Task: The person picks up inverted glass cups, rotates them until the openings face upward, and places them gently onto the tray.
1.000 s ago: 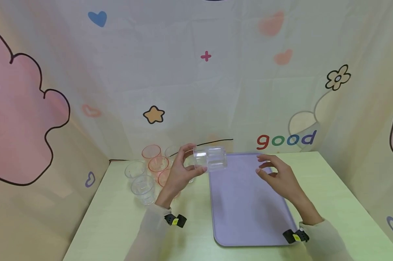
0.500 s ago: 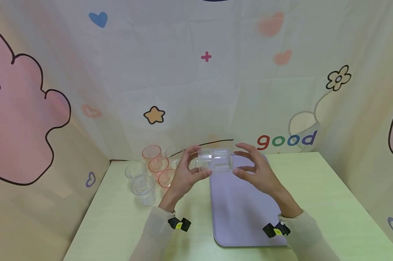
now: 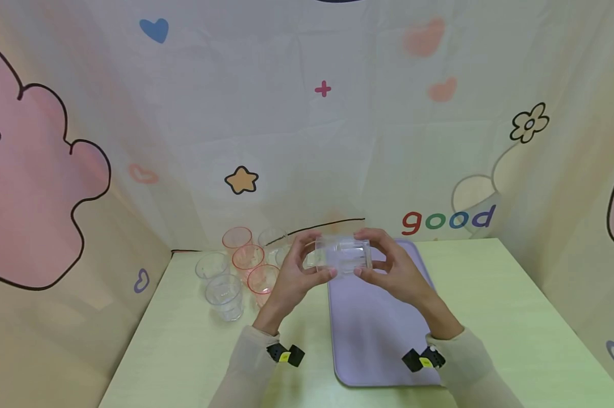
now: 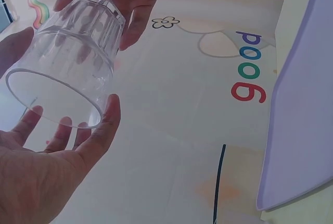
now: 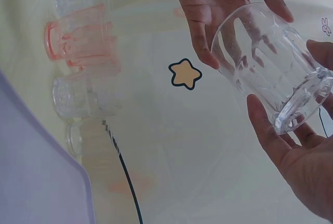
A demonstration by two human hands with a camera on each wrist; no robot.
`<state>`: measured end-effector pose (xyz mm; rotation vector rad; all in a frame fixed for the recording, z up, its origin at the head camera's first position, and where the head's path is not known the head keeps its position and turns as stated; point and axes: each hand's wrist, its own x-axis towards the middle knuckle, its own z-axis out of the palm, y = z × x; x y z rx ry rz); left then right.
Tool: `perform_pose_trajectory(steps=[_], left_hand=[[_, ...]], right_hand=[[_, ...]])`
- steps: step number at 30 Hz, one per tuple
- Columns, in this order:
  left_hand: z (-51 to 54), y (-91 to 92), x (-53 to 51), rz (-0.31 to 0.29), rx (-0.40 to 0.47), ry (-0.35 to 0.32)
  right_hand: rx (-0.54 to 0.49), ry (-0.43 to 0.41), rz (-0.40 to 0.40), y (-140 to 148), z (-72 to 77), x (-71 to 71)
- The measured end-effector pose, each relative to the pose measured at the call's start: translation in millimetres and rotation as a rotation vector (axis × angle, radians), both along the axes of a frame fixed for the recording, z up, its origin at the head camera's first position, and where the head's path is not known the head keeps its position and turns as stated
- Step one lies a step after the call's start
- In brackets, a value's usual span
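While left grip (image 3: pixel 295 273), right grip (image 3: pixel 397 273) hold cup (image 3: pixel 342 255) | tray edge (image 3: pixel 334 340) lies apart, below

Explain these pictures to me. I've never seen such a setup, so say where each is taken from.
There's no machine here, just a person's two bare hands. The widest picture is taken from the head, looking forward and down; the other two are taken from the left and right wrists. The left hand holds a clear cup near its rim, and the right hand grips it near its base, so it lies sideways in the air. Below is a pale green table with a purple tray. Left of it stand other clear cups and red-rimmed cups.
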<state>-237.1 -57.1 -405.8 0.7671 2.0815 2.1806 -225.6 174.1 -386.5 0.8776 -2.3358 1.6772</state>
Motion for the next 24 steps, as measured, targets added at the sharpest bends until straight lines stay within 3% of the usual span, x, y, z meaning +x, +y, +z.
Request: perform_pose_trajectory(steps=[18, 24], left_hand=[[5.3, -1.0, 2.3, -0.042, -0.049, 0.016], [-0.3, -7.9, 0.3, -0.048, -0.061, 0.043]], right_hand=[[0.035, 0.036, -0.046, 2.8, 6.7, -0.2], [0.043, 0.051, -0.065, 8.2, 9.1, -0.7]])
